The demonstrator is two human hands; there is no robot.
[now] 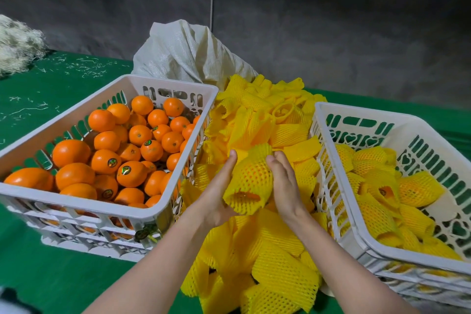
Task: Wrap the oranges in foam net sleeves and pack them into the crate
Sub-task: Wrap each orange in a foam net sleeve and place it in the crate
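- Fingers (230, 160) of the left hand (219, 186) lie nearly straight along the left flank of the sleeved orange (251, 178). The palm faces inward and partly beneath it.
- Fingers (279, 160) of the right hand (285, 183) lie nearly straight against the right flank, with the back of the hand toward the camera. Neither hand is curled round the fruit; it is pressed and carried between the two.
- Location: the sleeved orange is held above the pile of loose sleeves (280, 270), between the two crates and touching neither.
- Axis: the sleeve's long axis runs from a closed far end, up and away, to an open mouth tilted down toward the person. Bare orange skin shows inside that mouth, so the fruit appears to sit well inside.
- Governing relation: the packing crate (362, 110) stands to the right, so the right hand is the nearer one. In my judgement the transfer goes rightward over that crate's near wall, and the open mouth should be kept from tipping downward.
- Materials: the sleeve is soft yellow foam mesh, diamond-patterned, springy and easily snagged. The wrapped oranges (418, 188) already in the packing crate lie loosely at mixed angles.
- Supply: the supply crate (76, 201) on the left holds bare oranges (132, 173). They are glossy, firm and round to oval, and several carry stickers.
- Both crates are white slotted plastic, rigid, each stacked on another.
- Surroundings: the green counter (63, 275) carries a white woven sack (183, 53) behind the pile. A heap of pale shredded fibre (17, 43) lies at far left.
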